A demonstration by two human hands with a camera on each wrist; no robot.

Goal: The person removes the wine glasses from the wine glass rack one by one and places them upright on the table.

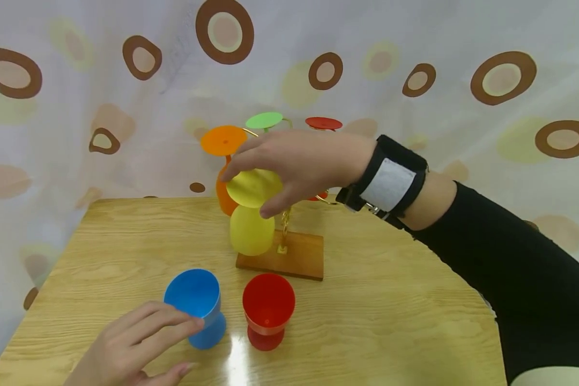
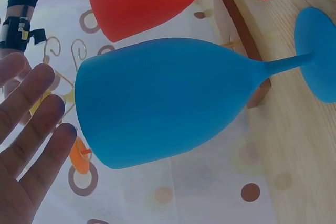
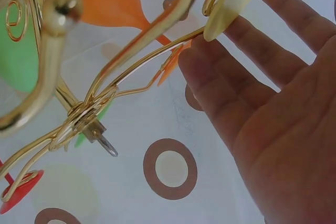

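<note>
Holding the right hand (image 1: 299, 161) palm-down over the upturned yellow goblet (image 1: 252, 236), with fingers loosely spread (can't tell if touching, tbh). Seeing that goblet hung on the gold rack (image 3: 81, 118), with the orange goblet (image 1: 224, 195) crowding right behind. Got the left hand (image 1: 135, 335) low beside the blue goblet (image 1: 195, 292) with straightish, parted fingers. Also spotting the red goblet (image 1: 268, 305) upright, near the wooden base (image 1: 303, 254).

two upright goblets (image 1: 269, 300), at least four hanging goblets (image 1: 252, 233), though others may be hidden; one rack (image 1: 304, 256), one table (image 1: 391, 305), one wrist strap (image 1: 391, 182), two hands (image 1: 301, 158).
</note>
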